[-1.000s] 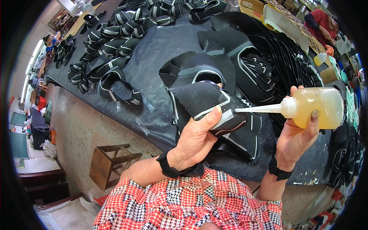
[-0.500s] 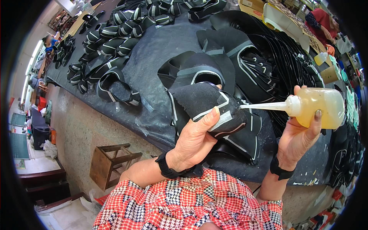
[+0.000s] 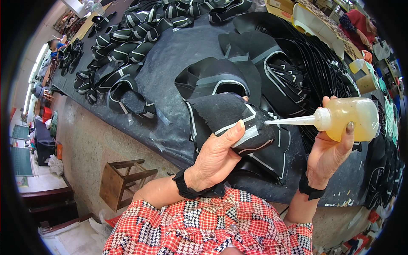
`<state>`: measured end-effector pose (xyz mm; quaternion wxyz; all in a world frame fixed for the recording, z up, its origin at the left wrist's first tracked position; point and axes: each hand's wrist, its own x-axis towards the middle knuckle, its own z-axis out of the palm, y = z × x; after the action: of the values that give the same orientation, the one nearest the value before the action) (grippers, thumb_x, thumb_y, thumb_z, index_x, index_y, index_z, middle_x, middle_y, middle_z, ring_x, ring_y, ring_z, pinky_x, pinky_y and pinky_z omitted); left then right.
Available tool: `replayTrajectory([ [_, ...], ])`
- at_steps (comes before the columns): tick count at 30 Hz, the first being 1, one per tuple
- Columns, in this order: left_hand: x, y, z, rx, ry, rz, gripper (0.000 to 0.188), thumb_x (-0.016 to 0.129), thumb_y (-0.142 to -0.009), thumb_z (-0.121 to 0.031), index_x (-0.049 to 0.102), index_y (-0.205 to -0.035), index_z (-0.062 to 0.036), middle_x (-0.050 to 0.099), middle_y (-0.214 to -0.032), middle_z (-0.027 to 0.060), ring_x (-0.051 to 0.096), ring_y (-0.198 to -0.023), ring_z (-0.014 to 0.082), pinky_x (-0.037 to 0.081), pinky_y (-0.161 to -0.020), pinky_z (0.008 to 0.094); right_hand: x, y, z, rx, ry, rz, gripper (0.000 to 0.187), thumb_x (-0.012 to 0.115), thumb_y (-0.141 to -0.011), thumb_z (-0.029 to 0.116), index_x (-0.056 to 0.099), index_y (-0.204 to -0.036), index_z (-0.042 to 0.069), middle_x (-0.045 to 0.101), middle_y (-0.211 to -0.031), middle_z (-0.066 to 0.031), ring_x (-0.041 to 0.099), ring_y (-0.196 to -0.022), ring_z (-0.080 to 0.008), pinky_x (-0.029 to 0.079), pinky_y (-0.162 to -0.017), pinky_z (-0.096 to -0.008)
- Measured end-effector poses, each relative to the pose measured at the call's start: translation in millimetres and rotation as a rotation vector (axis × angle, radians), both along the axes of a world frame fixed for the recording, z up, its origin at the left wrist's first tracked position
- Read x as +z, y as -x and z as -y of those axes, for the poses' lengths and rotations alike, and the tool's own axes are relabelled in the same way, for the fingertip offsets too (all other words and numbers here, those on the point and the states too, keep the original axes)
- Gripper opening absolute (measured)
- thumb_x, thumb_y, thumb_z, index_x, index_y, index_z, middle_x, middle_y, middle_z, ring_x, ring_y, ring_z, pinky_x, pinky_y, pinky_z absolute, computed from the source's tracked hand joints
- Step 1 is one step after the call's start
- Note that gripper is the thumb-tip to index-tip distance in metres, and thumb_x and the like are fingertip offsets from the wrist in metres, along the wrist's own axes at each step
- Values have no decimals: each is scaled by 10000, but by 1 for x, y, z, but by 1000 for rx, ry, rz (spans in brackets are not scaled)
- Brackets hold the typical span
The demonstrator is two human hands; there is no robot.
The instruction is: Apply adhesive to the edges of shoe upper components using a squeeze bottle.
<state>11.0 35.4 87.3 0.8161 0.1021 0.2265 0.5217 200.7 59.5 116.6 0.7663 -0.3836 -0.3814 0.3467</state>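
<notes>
Wooden stool [image 3: 112, 187]: beside the dark-topped table [image 3: 159, 76], its legs toward the right.
Looped piece [image 3: 130, 98]: black with pale strips, lying on the tabletop, its opening showing.
Left hand [image 3: 219, 154]: clamped on the black piece [image 3: 225, 111], thumb across the near face, one fingertip showing at the upper edge.
Black piece: at the table's near side, in front of other black pieces [image 3: 250, 76] — its long axis slants from upper left to lower right, the rounded end toward the nozzle [image 3: 295, 120].
Nozzle: white and tapering, pointing left, tip at the black piece's right end; I cannot tell how firmly it touches.
Right hand [image 3: 326, 156]: wrapped around the squeeze bottle [image 3: 355, 123] from below.
Squeeze bottle: translucent, long axis nearly level, neck left and base right; yellowish liquid inside — paler near the base.
Second bottle [image 3: 356, 65]: farther back, also yellowish inside.
</notes>
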Motion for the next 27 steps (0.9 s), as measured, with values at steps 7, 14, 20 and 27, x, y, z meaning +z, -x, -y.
replayTrajectory([
  [7,0,-5,-9,3,-9,-8,373,485,-864,-264,424,-1142,-24,526,-1078,99,510,-1018,217,379,-928,403,-1,-8,-7,78,23,-20,555,523,-816,304,341,-1212,-39,482,-1126,-219,514,-1029,-306,451,-854,-379],
  [14,-7,4,-15,-94,-30,-35,386,539,-839,-242,455,-1146,-23,556,-1036,68,536,-959,172,428,-868,347,-5,-19,-13,435,84,-446,633,584,-764,331,303,-1265,68,449,-1170,-220,493,-1038,-342,481,-798,-415],
  [20,17,48,-32,-19,-73,-131,512,571,-782,-368,439,-1143,-31,538,-1074,73,524,-996,196,417,-877,374,4,-63,-11,474,-123,-908,559,564,-792,290,326,-1253,81,387,-1224,-208,442,-1092,-356,502,-769,-477],
  [27,123,106,-109,218,-424,-224,363,457,-862,-362,508,-1096,-90,586,-1008,54,567,-889,178,460,-799,377,-12,-9,-19,567,283,-973,510,576,-770,350,411,-1159,64,511,-1063,-193,550,-937,-353,549,-654,-422],
])
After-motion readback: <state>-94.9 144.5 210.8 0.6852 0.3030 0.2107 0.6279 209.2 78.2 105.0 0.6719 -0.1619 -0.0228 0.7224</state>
